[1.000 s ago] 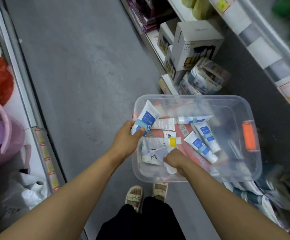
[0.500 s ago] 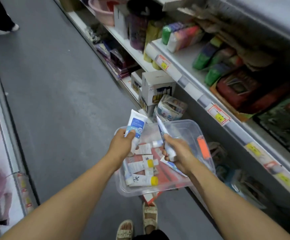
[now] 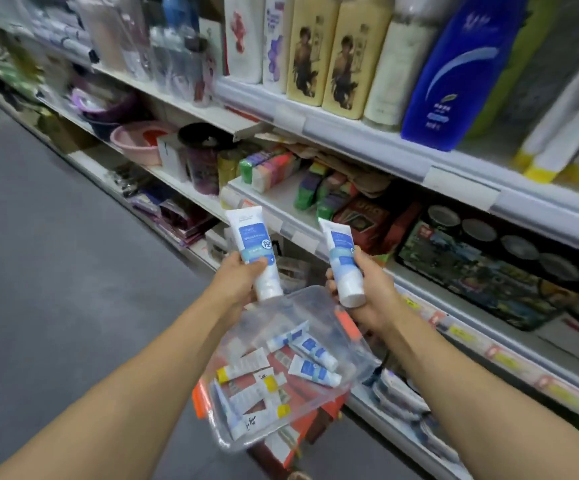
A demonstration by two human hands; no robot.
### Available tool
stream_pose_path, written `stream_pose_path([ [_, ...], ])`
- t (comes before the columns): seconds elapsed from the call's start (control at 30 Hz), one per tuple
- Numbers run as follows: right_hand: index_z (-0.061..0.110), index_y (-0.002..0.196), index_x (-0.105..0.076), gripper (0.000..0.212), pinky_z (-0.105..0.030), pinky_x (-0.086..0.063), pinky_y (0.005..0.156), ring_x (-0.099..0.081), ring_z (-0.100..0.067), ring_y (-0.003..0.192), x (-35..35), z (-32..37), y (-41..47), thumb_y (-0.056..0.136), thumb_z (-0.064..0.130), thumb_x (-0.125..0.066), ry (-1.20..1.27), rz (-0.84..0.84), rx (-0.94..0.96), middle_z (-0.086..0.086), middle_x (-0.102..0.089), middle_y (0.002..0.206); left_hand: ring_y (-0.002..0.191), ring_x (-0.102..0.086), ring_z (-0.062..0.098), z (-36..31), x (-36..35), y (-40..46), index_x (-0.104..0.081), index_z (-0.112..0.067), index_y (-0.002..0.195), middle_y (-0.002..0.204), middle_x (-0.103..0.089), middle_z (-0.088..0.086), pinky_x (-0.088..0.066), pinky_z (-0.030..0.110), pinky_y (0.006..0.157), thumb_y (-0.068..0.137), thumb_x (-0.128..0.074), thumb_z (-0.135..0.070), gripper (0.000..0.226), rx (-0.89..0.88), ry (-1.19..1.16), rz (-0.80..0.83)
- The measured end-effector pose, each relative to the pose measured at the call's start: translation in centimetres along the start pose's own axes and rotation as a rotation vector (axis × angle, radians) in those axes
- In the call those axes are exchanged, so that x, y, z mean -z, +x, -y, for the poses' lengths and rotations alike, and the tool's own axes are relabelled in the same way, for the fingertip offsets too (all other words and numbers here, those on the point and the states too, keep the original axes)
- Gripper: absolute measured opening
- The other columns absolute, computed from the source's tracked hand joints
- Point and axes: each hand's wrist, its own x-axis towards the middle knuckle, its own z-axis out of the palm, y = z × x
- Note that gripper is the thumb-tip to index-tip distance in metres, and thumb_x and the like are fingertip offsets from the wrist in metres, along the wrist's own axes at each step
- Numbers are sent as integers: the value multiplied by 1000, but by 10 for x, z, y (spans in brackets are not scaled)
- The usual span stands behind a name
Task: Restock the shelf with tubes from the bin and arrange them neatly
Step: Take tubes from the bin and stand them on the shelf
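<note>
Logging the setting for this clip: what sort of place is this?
Most likely a small general shop aisle. Stocked shelves carry price-label strips on their edges, with shampoo bottles above and basins further down. Each hand, left and right, holds a tube above a clear bin.

Blue bottle (image 3: 454, 71), cream bottles (image 3: 326, 53) (illustrated labels), pink basin (image 3: 135, 142), sponges (image 3: 270, 168)

Both arms extended forward; left hand (image 3: 238, 280) and right hand (image 3: 367, 292) raised, fingers curled in grip.
</note>
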Motion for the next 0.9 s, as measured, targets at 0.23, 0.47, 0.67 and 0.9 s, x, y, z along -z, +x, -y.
stream_pose_path([
  [0.23, 16, 105, -50, 20, -24, -53, 65, -61, -11, 74, 18, 71, -57, 92, 1, -49, -213, -45, 372, -5, -62, 93, 96, -58, 26, -48, -66, -11, -45, -7, 120, 116, -59, 15, -49, 39, 83, 90, -51, 1, 32, -210, 225, 76],
  [0.47, 11, 118, -45, 37, -39, -50, 91, -61, -22, 102, 59, 126, -117, 86, 9, -63, -685, -382, 611, -9, -61, 114, 104, -58, 23, -78, -148, -42, -43, -11, 121, 119, -58, 10, -48, 41, 93, 90, -56, -7, 34, -408, 378, 277],
  [0.67, 7, 118, -40, 42, -25, -45, 75, -57, -18, 96, 100, 164, -174, 86, 12, -65, -887, -626, 756, -4, -56, 108, 106, -53, 16, -87, -227, -77, -39, -18, 124, 116, -52, -1, -44, 33, 88, 91, -56, -9, 38, -504, 434, 446],
  [0.9, 8, 118, -38, 44, -26, -41, 77, -54, -16, 95, 171, 210, -233, 85, 11, -66, -949, -830, 795, -3, -54, 107, 102, -54, 20, -75, -329, -120, -38, -16, 117, 113, -54, 1, -44, 35, 90, 90, -55, -9, 32, -629, 496, 587],
])
